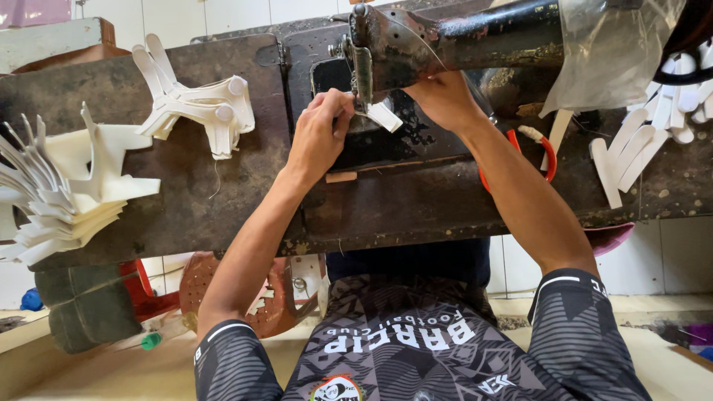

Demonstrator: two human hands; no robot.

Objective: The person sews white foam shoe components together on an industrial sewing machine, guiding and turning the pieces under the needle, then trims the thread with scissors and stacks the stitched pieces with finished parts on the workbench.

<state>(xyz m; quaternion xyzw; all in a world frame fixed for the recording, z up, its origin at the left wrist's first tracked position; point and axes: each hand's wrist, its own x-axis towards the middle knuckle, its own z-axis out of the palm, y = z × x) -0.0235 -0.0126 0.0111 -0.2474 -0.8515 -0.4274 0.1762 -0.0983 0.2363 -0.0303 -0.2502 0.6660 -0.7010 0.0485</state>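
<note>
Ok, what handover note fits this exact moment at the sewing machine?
Left hand pinches a small white flat cut piece at the needle of the old dark metal sewing machine. Right hand rests just behind it, fingers partly hidden. Done, seemingly: joined white pieces heaped further left. Left: stacked white cut pieces at far left, white strips at right.
</note>
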